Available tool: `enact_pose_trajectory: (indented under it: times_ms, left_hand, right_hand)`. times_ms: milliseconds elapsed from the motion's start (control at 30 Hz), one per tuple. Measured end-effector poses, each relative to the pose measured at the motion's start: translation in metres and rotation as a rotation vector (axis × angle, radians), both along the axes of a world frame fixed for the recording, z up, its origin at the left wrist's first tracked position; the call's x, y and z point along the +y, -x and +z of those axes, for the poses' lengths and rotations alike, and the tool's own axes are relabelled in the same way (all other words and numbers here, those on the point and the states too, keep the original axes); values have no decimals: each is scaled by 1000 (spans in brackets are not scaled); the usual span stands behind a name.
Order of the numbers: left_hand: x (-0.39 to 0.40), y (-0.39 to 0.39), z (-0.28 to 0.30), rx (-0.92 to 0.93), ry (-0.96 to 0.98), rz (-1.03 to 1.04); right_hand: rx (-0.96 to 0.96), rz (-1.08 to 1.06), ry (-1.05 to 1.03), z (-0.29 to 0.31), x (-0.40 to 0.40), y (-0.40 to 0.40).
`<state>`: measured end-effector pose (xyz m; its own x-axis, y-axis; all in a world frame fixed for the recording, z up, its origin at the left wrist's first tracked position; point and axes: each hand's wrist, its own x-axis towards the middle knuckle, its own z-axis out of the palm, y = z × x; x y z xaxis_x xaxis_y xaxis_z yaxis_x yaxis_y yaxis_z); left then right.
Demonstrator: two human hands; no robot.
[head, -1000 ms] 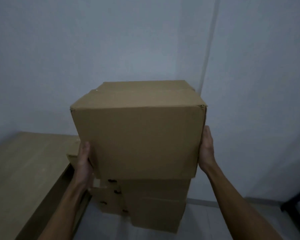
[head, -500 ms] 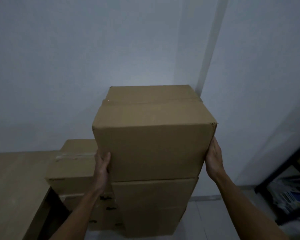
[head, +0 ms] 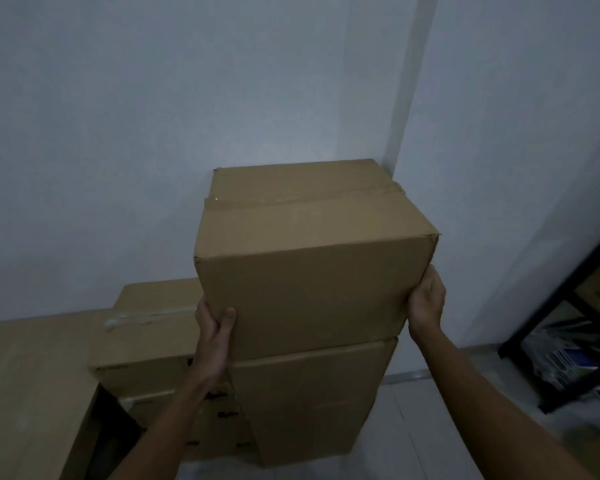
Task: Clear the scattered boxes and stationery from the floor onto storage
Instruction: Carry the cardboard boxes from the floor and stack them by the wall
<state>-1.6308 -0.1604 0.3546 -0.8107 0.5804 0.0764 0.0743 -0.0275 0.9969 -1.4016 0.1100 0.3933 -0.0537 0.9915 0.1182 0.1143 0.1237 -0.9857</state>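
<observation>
Between the two hands sits the top cardboard box (head: 312, 268), taped shut along its lid; the left hand (head: 212, 327) clasps its lower left corner, thumb curled onto the front face, fingers out of sight round the side; the right hand (head: 426, 303) presses flat against the lower right edge, fingers hidden behind the box. Directly under the grip the box rests on a taller carton (head: 312, 400) standing on the pale floor (head: 413, 434); left of the left hand stands another taped box (head: 149, 327), beside a wooden surface (head: 32, 375); well right of the right hand, a black shelf frame (head: 548, 313) holds blurred clutter; grey walls (head: 153, 133) meet in a corner behind.
</observation>
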Motion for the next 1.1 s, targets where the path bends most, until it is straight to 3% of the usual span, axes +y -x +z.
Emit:
enact_pose_trajectory:
  times_ms: [267, 633, 867, 1100]
  left_hand:
    - [-8, -16, -10, 45, 77, 114]
    - [-16, -95, -21, 145, 242, 280]
    - [17, -208, -4, 148, 217, 87]
    - [79, -366, 4, 238, 243, -300]
  right_hand:
    - [2, -89, 143, -8, -3, -36]
    - [102, 9, 260, -22, -9, -126]
    - [140, 43, 293, -38, -6, -252]
    - [131, -70, 362, -55, -7, -430]
